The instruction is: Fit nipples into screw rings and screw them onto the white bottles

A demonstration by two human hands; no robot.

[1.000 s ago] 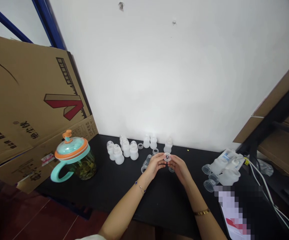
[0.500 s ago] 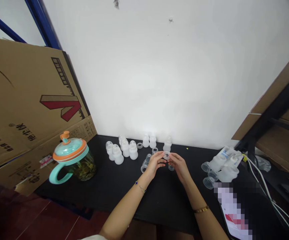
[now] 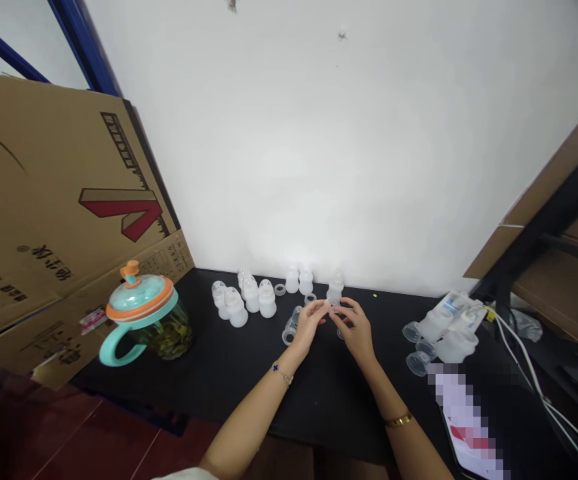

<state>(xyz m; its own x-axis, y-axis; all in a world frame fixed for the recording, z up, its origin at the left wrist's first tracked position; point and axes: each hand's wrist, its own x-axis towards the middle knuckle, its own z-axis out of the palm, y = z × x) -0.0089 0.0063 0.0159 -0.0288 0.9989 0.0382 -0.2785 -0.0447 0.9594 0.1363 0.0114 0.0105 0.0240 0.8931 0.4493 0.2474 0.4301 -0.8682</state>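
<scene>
Over the middle of the black table, my left hand and my right hand meet, their fingertips closed on a small translucent bottle ring. Fingers cover part of it. Just behind it stands a white baby bottle, upright. Left of my left hand lie a clear bottle cap and a clear ring. Another pale ring lies behind that hand. A clear piece shows partly below my right fingers.
Several white baby bottles stand at the left, and two more bottles near the wall. A teapot-like jug is far left. Bottle parts, white cables and a phone lie at the right.
My right hand has turned and its fingers have shifted up and over the ring, which is now tilted. The left hand has stayed nearly in place.
</scene>
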